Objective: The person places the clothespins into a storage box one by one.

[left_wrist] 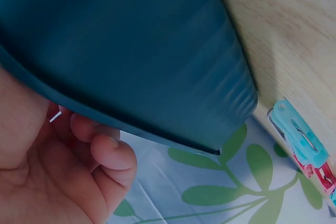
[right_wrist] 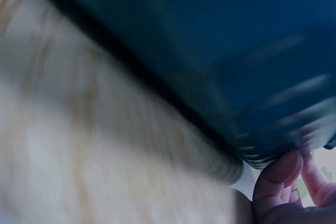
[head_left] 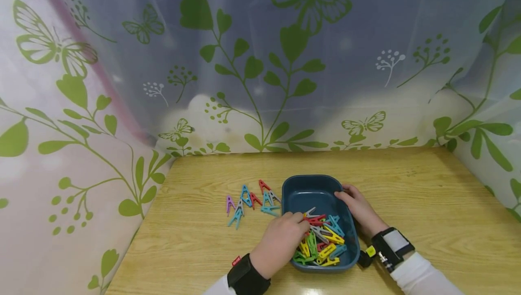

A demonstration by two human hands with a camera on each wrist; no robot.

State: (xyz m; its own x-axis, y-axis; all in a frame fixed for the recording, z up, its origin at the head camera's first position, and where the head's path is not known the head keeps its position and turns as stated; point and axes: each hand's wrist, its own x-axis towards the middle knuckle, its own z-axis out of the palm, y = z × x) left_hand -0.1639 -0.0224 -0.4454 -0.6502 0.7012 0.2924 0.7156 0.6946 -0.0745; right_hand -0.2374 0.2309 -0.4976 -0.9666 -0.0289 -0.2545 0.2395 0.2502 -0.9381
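A dark blue plastic tub (head_left: 301, 200) stands on the table with a heap of coloured clothespins (head_left: 325, 243) in its near half. My left hand (head_left: 285, 238) reaches over its left rim, fingers curled at the heap. A bit of red clothespin with bright metal (left_wrist: 54, 113) shows between thumb and fingers in the left wrist view; the fingertips are partly hidden. My right hand (head_left: 360, 209) grips the tub's right rim near the far corner, thumb and fingers (right_wrist: 283, 174) against the wall. Left of the tub lie several loose clothespins (head_left: 246, 195), purple, blue, grey and red.
The wooden table (head_left: 195, 173) runs back to a curtain (head_left: 260, 82) printed with green leaves and butterflies. More of this curtain hangs at the left and right sides. Black straps (head_left: 248, 274) sit round both wrists.
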